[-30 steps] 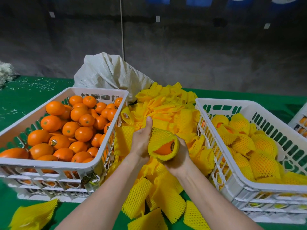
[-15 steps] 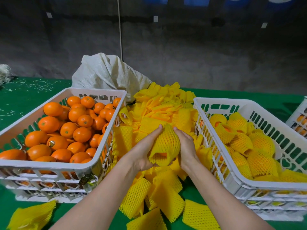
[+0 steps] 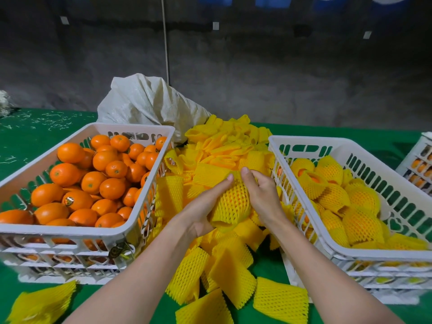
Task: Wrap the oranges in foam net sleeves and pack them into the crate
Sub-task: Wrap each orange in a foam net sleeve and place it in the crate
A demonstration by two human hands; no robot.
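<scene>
Counts: 2 hands, left hand (image 3: 198, 213) and right hand (image 3: 263, 197), on 1 sleeved orange (image 3: 233, 202). Crate stacks: 3. These are the frame-left crate (image 3: 70, 232), the frame-right crate (image 3: 374, 256) and a third stack (image 3: 418, 164) cut off at the right edge. Bare oranges (image 3: 112, 188): roughly 35 visible. Wrapped oranges (image 3: 362, 220): about a dozen. Sack (image 3: 145, 101): 1. Loose sleeves (image 3: 233, 281), centre: too many to count.

My left hand (image 3: 198, 216) and right hand (image 3: 264, 197) are gripping the netted orange (image 3: 233, 202) in the lane between two crates. The left crate (image 3: 154, 174) is walling one side, and the right crate (image 3: 315, 139) is standing just beside my right knuckles. Loose foam sleeves (image 3: 219, 150) are heaping ahead, with a white sack (image 3: 145, 101) blocking beyond. Over the right rim the air is lying open. Wrapped oranges (image 3: 360, 220) are crowding that crate, leaving a bare patch toward its right wall.
</scene>
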